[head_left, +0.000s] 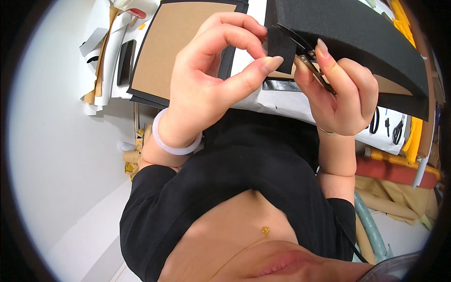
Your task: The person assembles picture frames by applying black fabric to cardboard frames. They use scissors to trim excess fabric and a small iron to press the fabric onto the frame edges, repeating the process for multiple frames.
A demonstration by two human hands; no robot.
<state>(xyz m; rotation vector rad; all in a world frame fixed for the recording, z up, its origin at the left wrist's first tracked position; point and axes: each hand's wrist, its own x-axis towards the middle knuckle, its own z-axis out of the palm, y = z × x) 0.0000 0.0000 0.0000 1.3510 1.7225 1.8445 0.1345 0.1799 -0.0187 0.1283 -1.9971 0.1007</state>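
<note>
My left hand (211, 70) is closed in a pinch, thumb and forefinger at the edge of a short black strip (282, 50). This strip hangs at the near left corner of a large black covered piece (347, 35) with a curved outer side. In my right hand (340, 89) is a pair of small black thread snips (315, 70), gripped between thumb and fingers. Their blades point up and left, in front of the strip and close to my left fingertips. The far fingers of my left hand are partly curled behind the pinch.
Black-edged brown boards (162, 49) lie stacked at the left, beside a dark phone (126, 62) and rolled papers (112, 61). Black-handled scissors (398, 131) rest on the white table at the right. Yellow material (413, 141) and a red roll (399, 170) are beyond.
</note>
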